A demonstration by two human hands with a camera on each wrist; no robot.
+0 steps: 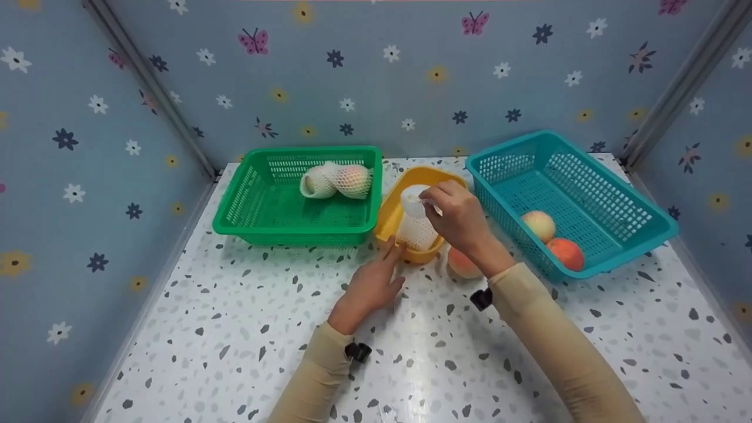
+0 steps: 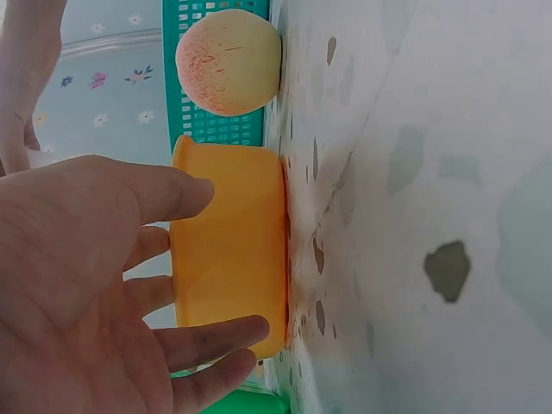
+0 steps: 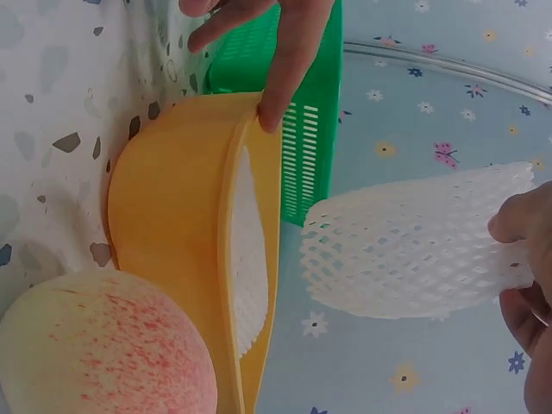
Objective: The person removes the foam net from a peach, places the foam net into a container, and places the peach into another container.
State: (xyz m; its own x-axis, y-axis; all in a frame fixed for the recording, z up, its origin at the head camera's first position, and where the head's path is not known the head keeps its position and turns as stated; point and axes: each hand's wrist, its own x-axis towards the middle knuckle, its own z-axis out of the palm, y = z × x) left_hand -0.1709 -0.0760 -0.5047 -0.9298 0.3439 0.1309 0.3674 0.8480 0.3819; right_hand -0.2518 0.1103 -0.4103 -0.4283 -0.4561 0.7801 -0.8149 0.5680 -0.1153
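Observation:
My right hand [image 1: 461,217] pinches one end of a white foam net sleeve [image 3: 405,246] between thumb and fingers, holding it above a yellow plastic container [image 1: 418,257]. The sleeve hangs as a hollow tube, its mesh a little spread. More white foam netting [image 1: 418,235] lies inside the container. At the near left rim, my left hand [image 1: 370,285] touches the container with extended fingers, one fingertip over the edge. A bare peach [image 3: 103,345], pale yellow with red speckles, sits on the table beside the container, partly behind my right wrist in the head view.
On the left stands a green basket [image 1: 299,238] holding a net-wrapped peach [image 1: 354,180] and another white net bundle [image 1: 318,182]. To the right, a teal basket [image 1: 623,258] holds two bare peaches [image 1: 566,254]. A patterned wall [image 1: 376,76] rises behind the speckled table [image 1: 247,329].

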